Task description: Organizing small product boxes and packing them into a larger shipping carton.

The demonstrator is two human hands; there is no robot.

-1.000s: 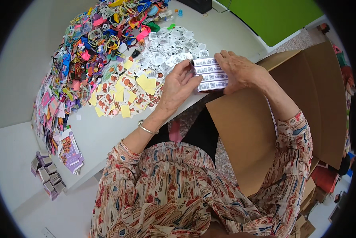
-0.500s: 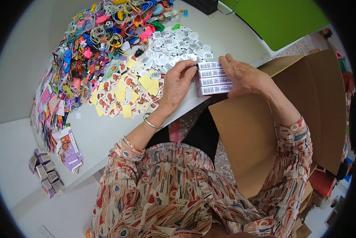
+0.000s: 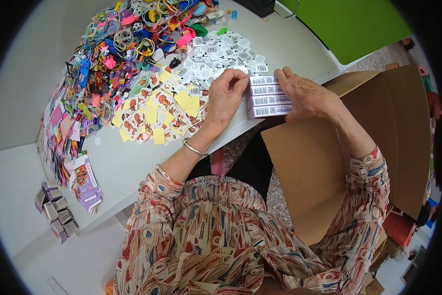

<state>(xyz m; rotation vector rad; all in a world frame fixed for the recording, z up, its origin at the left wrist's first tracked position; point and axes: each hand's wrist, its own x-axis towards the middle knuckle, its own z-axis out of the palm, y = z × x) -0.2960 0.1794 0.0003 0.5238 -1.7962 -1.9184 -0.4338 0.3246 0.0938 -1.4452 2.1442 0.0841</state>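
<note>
Several small white-and-purple boxes [image 3: 269, 101] lie in a row at the table's edge, their barcoded faces up. My right hand [image 3: 307, 96] is closed around their right side, with the fingers over the far corner. To the left of the boxes, my left hand [image 3: 224, 98] has its thumb and index finger pinched beside the far left corner; anything in the pinch is too small to make out. Beyond the left hand is a heap of small white barcoded packets [image 3: 226, 56]. Printed cards and yellow slips [image 3: 157, 115] are spread to its left.
A large pile of colourful small toys and cords [image 3: 127, 44] covers the table's far left. Flattened purple cartons [image 3: 87, 189] and grey-purple blocks [image 3: 58, 211] lie at the near left. A big open cardboard box [image 3: 304, 182] stands right of the table, below a green surface [image 3: 344, 29].
My left thumb and finger have shifted slightly up and away from the boxes' far left corner. My right hand keeps its hold, and the boxes stay in place.
</note>
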